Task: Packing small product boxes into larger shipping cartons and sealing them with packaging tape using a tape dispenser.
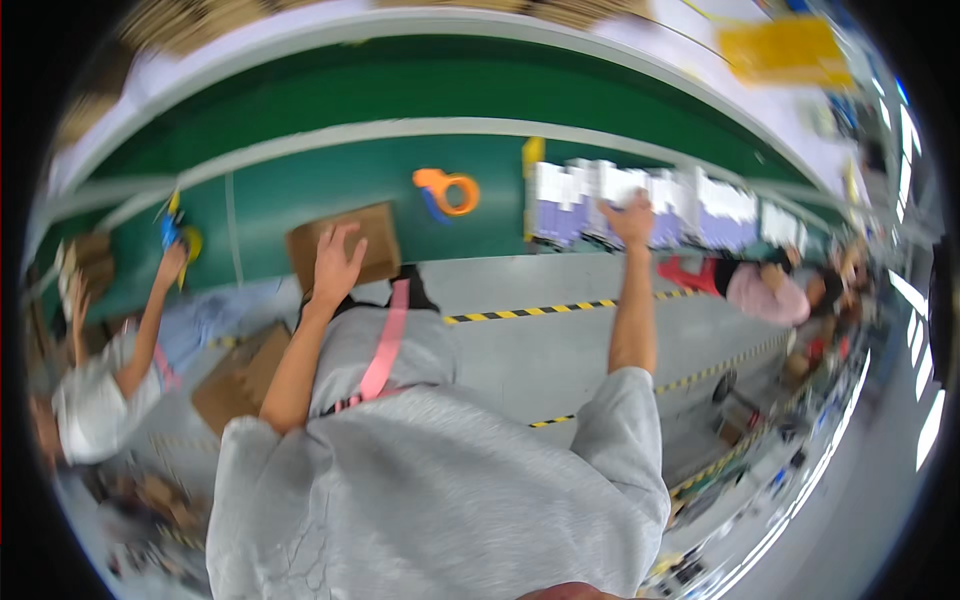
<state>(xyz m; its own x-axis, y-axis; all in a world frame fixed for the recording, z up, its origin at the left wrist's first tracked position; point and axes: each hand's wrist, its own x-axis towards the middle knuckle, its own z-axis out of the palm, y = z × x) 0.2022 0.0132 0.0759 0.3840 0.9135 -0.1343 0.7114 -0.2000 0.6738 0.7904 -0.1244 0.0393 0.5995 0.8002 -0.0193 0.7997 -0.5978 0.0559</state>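
My left hand lies over a brown cardboard box at the near edge of the green bench, its fingers spread against the cardboard. To the right, my right arm reaches forward. My right hand rests on a row of white-and-purple packages, fingers apart over their tops; whether it touches one firmly is blurred. Between the two hands sits an orange tape dispenser with a blue part, apart from both.
A yellow upright piece stands at the left end of the package row. On my left a co-worker handles a blue-and-yellow tape dispenser. Another person in pink is to the right. Stacked flat cardboard fills the shelf beyond the bench.
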